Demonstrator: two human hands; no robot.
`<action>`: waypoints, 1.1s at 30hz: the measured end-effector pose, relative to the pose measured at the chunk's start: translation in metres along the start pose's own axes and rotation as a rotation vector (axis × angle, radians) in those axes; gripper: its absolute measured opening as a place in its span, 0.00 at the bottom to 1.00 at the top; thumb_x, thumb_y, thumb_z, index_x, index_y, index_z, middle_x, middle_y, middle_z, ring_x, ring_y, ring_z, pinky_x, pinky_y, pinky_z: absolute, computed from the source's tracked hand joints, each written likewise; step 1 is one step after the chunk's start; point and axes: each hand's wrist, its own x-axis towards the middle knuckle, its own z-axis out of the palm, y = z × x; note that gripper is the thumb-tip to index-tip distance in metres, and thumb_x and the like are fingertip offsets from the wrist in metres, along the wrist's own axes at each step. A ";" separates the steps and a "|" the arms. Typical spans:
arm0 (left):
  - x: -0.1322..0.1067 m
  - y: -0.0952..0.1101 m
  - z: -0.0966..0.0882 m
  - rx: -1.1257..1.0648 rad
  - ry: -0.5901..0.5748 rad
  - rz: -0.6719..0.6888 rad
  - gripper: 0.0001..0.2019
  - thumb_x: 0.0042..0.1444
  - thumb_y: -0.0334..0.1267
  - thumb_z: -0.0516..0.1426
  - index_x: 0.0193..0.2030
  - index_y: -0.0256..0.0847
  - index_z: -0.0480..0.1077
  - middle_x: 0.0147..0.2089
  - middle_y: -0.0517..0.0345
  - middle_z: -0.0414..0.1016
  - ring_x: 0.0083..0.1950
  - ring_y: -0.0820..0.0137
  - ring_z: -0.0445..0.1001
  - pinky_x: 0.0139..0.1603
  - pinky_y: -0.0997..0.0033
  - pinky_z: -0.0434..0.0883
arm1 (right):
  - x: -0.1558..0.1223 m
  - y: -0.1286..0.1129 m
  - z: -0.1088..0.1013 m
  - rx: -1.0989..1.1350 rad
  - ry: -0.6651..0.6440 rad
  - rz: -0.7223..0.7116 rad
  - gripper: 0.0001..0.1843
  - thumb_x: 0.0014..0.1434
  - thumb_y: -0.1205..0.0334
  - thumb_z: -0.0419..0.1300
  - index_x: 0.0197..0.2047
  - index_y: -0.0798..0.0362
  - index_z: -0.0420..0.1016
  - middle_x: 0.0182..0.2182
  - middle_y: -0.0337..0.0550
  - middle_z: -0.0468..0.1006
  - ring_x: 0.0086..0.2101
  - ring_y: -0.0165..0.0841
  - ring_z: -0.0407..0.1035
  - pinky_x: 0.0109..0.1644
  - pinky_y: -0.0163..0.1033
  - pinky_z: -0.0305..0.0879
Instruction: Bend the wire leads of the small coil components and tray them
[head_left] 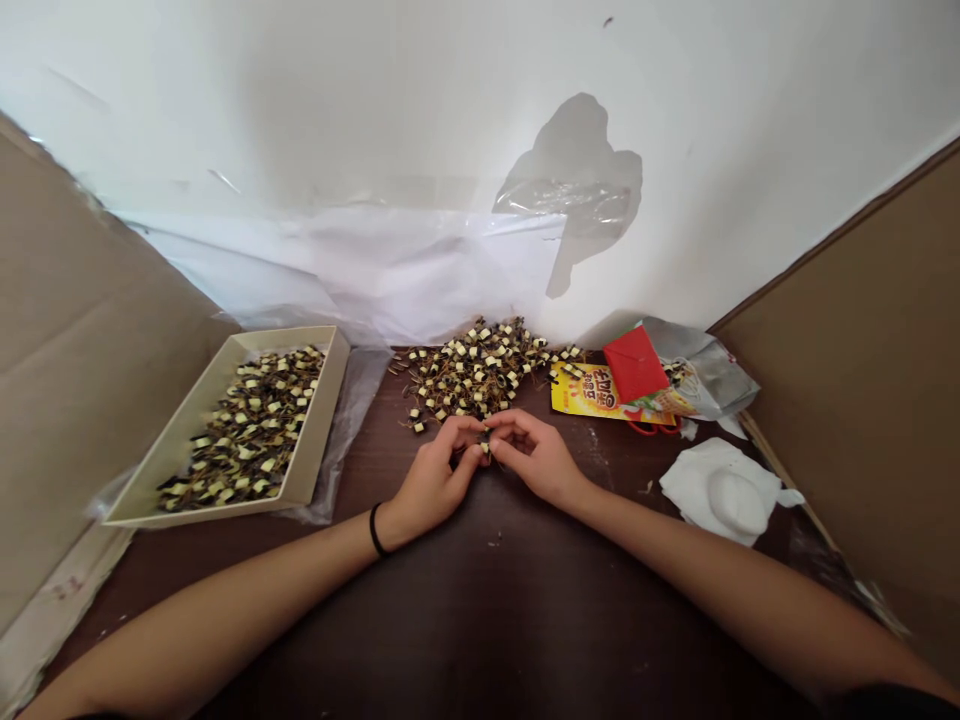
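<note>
Just in front of a heap [480,365] of small dark parts with pale yellow blocks and thin copper-coloured wire ends, my two hands meet over the table. One such small wired part [485,447] sits between their fingertips, mostly covered. Thumb and fingers of my left hand [439,475] are pinched on its left side; a black band circles that wrist. From the other side my right hand [541,462] pinches the same part. Which exact kind of part it is, I cannot tell.
A cream box [319,420] at the left holds many similar parts. Right of the heap lie a yellow snack packet [581,390], a red packet [636,362] and a silver bag [712,370]. White crumpled tissue [690,480] lies nearer. Cardboard walls [862,330] flank the dark table [487,620].
</note>
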 end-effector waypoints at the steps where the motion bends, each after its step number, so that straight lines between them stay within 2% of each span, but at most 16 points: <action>1: 0.000 0.000 0.000 -0.018 -0.007 -0.008 0.08 0.61 0.34 0.50 0.47 0.40 0.60 0.31 0.60 0.73 0.34 0.71 0.72 0.39 0.71 0.67 | 0.001 0.000 0.000 0.008 -0.003 0.008 0.10 0.53 0.62 0.58 0.41 0.53 0.70 0.26 0.37 0.75 0.28 0.29 0.71 0.34 0.36 0.66; 8: 0.000 0.002 -0.003 -0.205 -0.046 -0.048 0.14 0.56 0.32 0.53 0.49 0.40 0.58 0.33 0.59 0.72 0.37 0.70 0.72 0.42 0.69 0.66 | 0.003 0.002 -0.001 -0.018 0.029 -0.020 0.09 0.54 0.62 0.58 0.39 0.52 0.71 0.27 0.38 0.75 0.28 0.29 0.70 0.33 0.35 0.67; 10: 0.001 0.004 -0.003 -0.261 -0.014 -0.093 0.17 0.54 0.34 0.54 0.50 0.40 0.57 0.34 0.59 0.72 0.37 0.70 0.72 0.39 0.70 0.67 | 0.000 0.000 -0.001 -0.103 0.086 -0.099 0.08 0.54 0.62 0.58 0.39 0.52 0.71 0.28 0.39 0.76 0.28 0.30 0.70 0.33 0.36 0.67; 12: 0.002 0.005 -0.004 -0.284 0.033 -0.140 0.16 0.55 0.37 0.54 0.49 0.40 0.58 0.34 0.58 0.72 0.36 0.70 0.72 0.37 0.72 0.67 | -0.004 -0.003 -0.002 -0.243 0.164 -0.248 0.07 0.55 0.63 0.58 0.39 0.52 0.72 0.29 0.40 0.76 0.29 0.30 0.70 0.35 0.37 0.67; 15: 0.002 0.007 -0.004 -0.184 0.093 -0.190 0.09 0.56 0.43 0.54 0.38 0.38 0.64 0.31 0.58 0.72 0.32 0.71 0.70 0.33 0.73 0.66 | -0.008 -0.006 -0.002 -0.472 0.212 -0.508 0.08 0.56 0.65 0.58 0.40 0.52 0.73 0.29 0.42 0.76 0.31 0.33 0.69 0.37 0.40 0.67; 16: 0.002 0.008 -0.004 -0.127 0.102 -0.191 0.10 0.56 0.44 0.53 0.33 0.38 0.66 0.28 0.59 0.72 0.29 0.72 0.69 0.31 0.74 0.65 | -0.009 -0.006 -0.002 -0.532 0.205 -0.567 0.08 0.57 0.65 0.57 0.41 0.52 0.73 0.29 0.42 0.76 0.31 0.34 0.69 0.37 0.40 0.66; 18: 0.002 0.009 -0.004 -0.030 0.090 -0.160 0.16 0.57 0.45 0.52 0.24 0.37 0.67 0.24 0.59 0.71 0.26 0.73 0.67 0.29 0.74 0.64 | -0.009 -0.005 -0.003 -0.616 0.189 -0.625 0.09 0.57 0.66 0.57 0.42 0.52 0.73 0.30 0.44 0.77 0.33 0.35 0.70 0.38 0.42 0.65; 20: 0.002 0.010 -0.004 0.013 0.063 -0.115 0.19 0.58 0.44 0.51 0.20 0.37 0.69 0.23 0.59 0.72 0.27 0.72 0.68 0.31 0.73 0.65 | -0.008 -0.004 -0.004 -0.665 0.191 -0.633 0.09 0.58 0.66 0.56 0.43 0.52 0.73 0.31 0.45 0.77 0.34 0.36 0.70 0.39 0.43 0.65; 24: 0.003 0.012 -0.004 0.026 0.071 -0.117 0.15 0.57 0.43 0.53 0.26 0.37 0.73 0.28 0.58 0.76 0.30 0.71 0.71 0.35 0.73 0.67 | -0.007 -0.003 -0.005 -0.718 0.219 -0.670 0.10 0.58 0.66 0.56 0.43 0.53 0.73 0.32 0.46 0.78 0.34 0.37 0.70 0.39 0.44 0.64; 28: 0.005 0.012 -0.004 0.012 0.153 -0.154 0.10 0.54 0.41 0.56 0.28 0.37 0.68 0.26 0.61 0.71 0.28 0.73 0.68 0.30 0.75 0.66 | -0.009 -0.003 -0.005 -0.761 0.184 -0.738 0.10 0.58 0.68 0.57 0.44 0.53 0.72 0.33 0.46 0.79 0.35 0.37 0.71 0.40 0.44 0.63; 33: 0.004 0.008 -0.006 -0.009 0.092 -0.076 0.08 0.55 0.39 0.55 0.34 0.38 0.72 0.34 0.56 0.75 0.35 0.70 0.72 0.37 0.72 0.69 | -0.009 -0.003 -0.004 -0.800 0.141 -0.757 0.11 0.58 0.67 0.56 0.45 0.52 0.72 0.34 0.45 0.80 0.35 0.36 0.71 0.41 0.44 0.63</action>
